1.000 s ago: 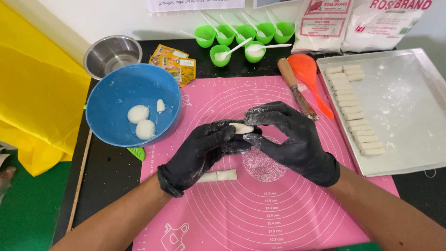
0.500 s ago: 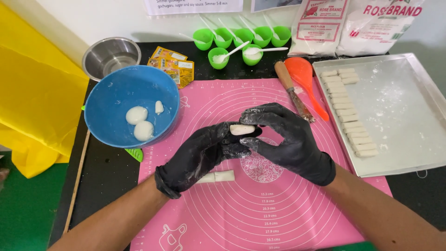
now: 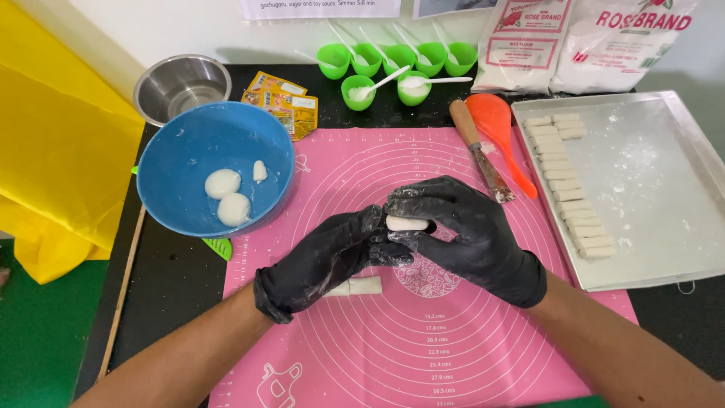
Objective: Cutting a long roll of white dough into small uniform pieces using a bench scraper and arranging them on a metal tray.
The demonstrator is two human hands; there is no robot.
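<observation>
Dough piece, smooth white oblong, pinched between gloved hands

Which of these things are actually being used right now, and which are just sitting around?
In use:
left hand and right hand, both gloved, holding a white dough piece
pink mat
cut dough pieces on the mat
metal tray with rows of dough sticks
blue bowl with dough balls

Lying about:
steel bowl
green cups
orange spatula
yellow sachets
</observation>
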